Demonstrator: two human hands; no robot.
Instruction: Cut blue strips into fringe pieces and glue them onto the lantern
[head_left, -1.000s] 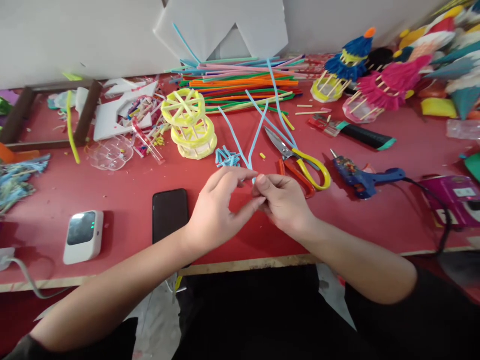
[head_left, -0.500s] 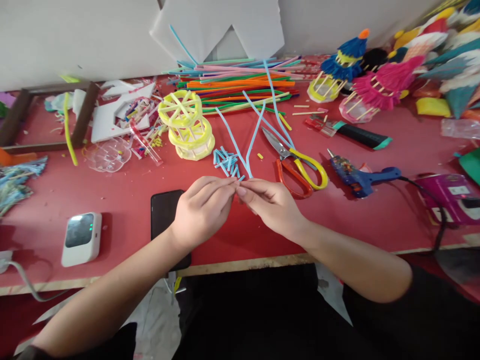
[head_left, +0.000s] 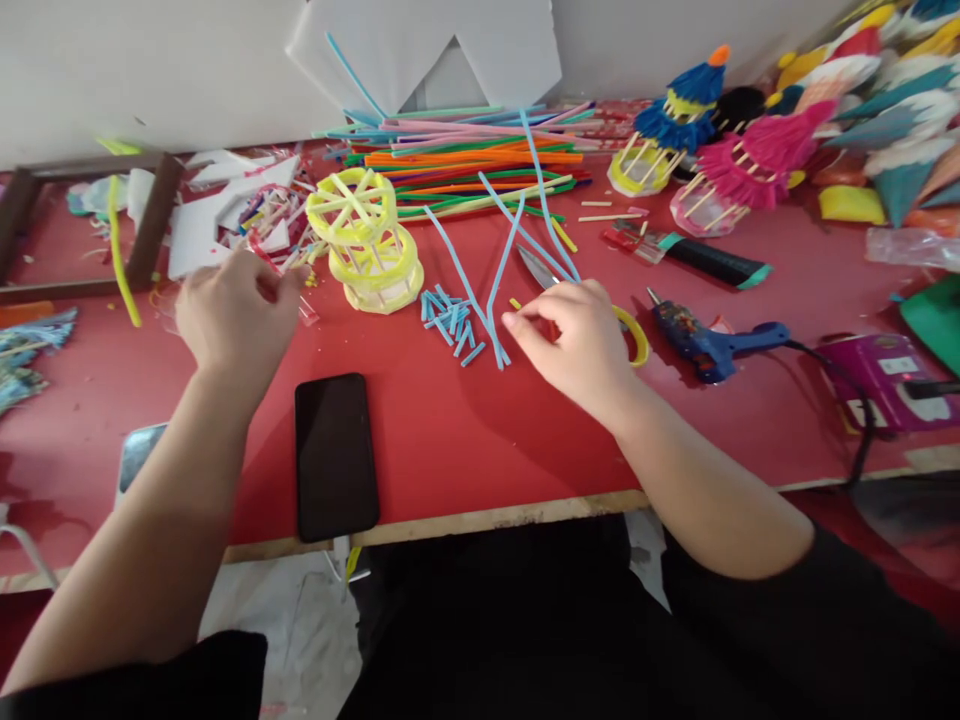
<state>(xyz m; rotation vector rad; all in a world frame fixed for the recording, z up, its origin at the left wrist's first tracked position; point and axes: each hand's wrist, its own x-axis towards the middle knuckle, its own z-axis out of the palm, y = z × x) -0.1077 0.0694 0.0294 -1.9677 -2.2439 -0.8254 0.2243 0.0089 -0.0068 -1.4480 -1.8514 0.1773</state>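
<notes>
My left hand (head_left: 236, 310) hovers over the heap of scraps at the left, fingers curled and thumb near the index finger; anything between them is hidden. My right hand (head_left: 581, 345) is above the scissors (head_left: 636, 335), covering most of them, with thumb and index finger drawn together. Whether they pinch something small cannot be made out. Left of that hand lie long light-blue pipe cleaners (head_left: 504, 275) and a small pile of cut blue pieces (head_left: 452, 320). A yellow two-tier frame of pipe cleaners and sticks (head_left: 375, 265) stands between my hands.
A black phone (head_left: 336, 455) lies near the front edge. Coloured pipe cleaners (head_left: 480, 160) are stacked at the back. On the right are a utility knife (head_left: 712, 262), a blue glue gun (head_left: 712, 345) with a cord, and finished figures (head_left: 765, 165). A brown frame (head_left: 154, 220) lies left.
My hands have parted from their meeting point. The left moved left to the scraps; the right shifted right over the scissors. The phone and cut blue pieces are now uncovered.
</notes>
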